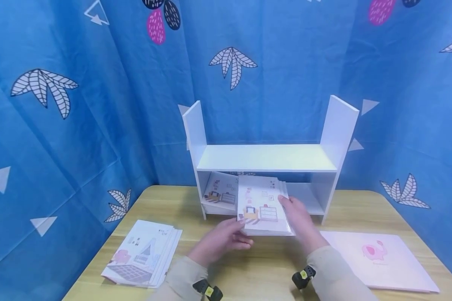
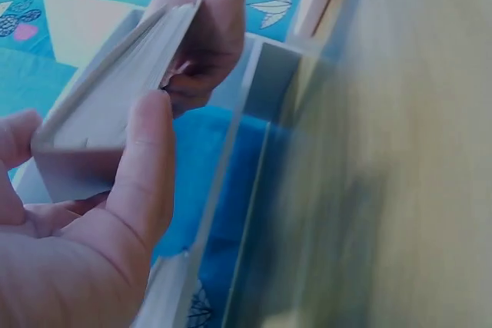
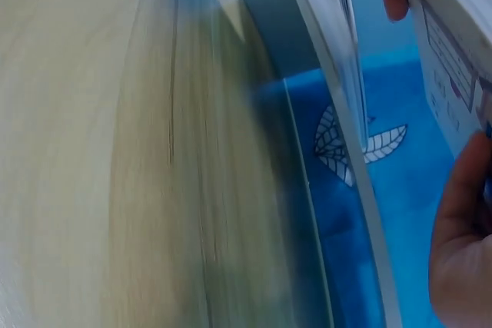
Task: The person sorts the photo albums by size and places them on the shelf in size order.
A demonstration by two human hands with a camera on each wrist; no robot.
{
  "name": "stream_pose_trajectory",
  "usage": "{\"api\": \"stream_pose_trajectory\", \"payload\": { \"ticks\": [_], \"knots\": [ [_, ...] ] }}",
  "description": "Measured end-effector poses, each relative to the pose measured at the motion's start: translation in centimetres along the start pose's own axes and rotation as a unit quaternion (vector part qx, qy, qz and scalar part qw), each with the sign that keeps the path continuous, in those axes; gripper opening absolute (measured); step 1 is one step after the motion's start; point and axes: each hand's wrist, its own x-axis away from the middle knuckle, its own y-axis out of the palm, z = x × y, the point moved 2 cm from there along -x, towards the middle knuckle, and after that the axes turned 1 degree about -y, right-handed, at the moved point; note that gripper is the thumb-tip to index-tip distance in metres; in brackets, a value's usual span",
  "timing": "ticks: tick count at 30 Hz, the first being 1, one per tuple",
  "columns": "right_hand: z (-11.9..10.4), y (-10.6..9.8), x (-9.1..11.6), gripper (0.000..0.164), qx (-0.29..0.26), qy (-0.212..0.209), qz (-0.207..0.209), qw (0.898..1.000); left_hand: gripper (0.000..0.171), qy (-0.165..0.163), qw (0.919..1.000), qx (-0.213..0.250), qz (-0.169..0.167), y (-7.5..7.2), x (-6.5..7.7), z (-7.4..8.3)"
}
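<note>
Both hands hold a thick stack of booklets (image 1: 261, 205) with a room drawing on the cover, in front of a white shelf's lower level. My left hand (image 1: 226, 240) grips its lower left corner, and in the left wrist view the left thumb (image 2: 150, 163) lies along the stack. At the right edge, my right hand (image 1: 297, 215) grips the stack with the thumb on the cover. More booklets (image 1: 222, 190) with the same drawing lie on the lower shelf at its left end. In the right wrist view, the held stack (image 3: 450, 59) is cut off by the frame edge.
The white shelf (image 1: 267, 158) stands at the back of the wooden table (image 1: 271, 267), with a tall panel at each end. A fanned pile of booklets (image 1: 139, 255) lies at the left. At the right lies a flat white item (image 1: 376, 261) with a pink elephant. Blue curtain (image 1: 260, 104) hangs behind.
</note>
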Motion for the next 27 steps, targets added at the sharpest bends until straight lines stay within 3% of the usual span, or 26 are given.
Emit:
{"api": "stream_pose_trajectory", "payload": {
  "ticks": [5, 14, 21, 27],
  "knots": [
    [0.4, -0.8, -0.6, 0.078, 0.012, 0.006, 0.016, 1.000, 0.050, -0.031, 0.9990, 0.016, 0.027, 1.3, -0.8, -0.6],
    [0.0, -1.7, -1.8, 0.087, 0.067, -0.005, 0.011, 0.998, 0.042, -0.019, 0.9920, 0.076, 0.099, 2.3, -3.1, -1.7],
    [-0.6, -1.2, -3.4, 0.081, 0.116, -0.051, 0.018, 0.992, 0.039, -0.024, 0.9840, 0.118, 0.132, 2.2, -4.2, -2.1],
    [-0.4, -0.9, -4.6, 0.082, 0.127, -0.053, 0.006, 0.990, 0.034, -0.016, 0.9726, 0.179, 0.147, 1.8, -4.9, -2.7]
  ]
}}
